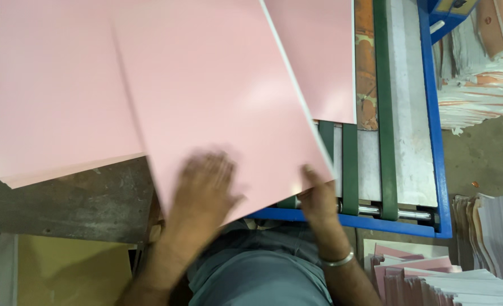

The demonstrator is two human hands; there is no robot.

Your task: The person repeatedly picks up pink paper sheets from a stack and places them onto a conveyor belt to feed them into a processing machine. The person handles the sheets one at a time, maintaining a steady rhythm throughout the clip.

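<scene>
A large pink sheet (217, 96) lies tilted across the middle of the view, over a stack of pink sheets (53, 102) on the left. My left hand (203, 184) rests flat on the sheet's near edge, blurred by motion. My right hand (318, 195) grips the sheet's near right corner, thumb on top; a metal bangle sits on that wrist. Another pink sheet (319, 56) lies further right on the machine's green belts (349, 164).
A blue-framed machine (436, 141) with green belts and a metal roller stands on the right. Stacks of white and pink paper (467, 277) sit at lower right, more stacks (478, 73) at upper right. A dark worn tabletop (75, 204) and yellow sheets (70, 272) lie at left.
</scene>
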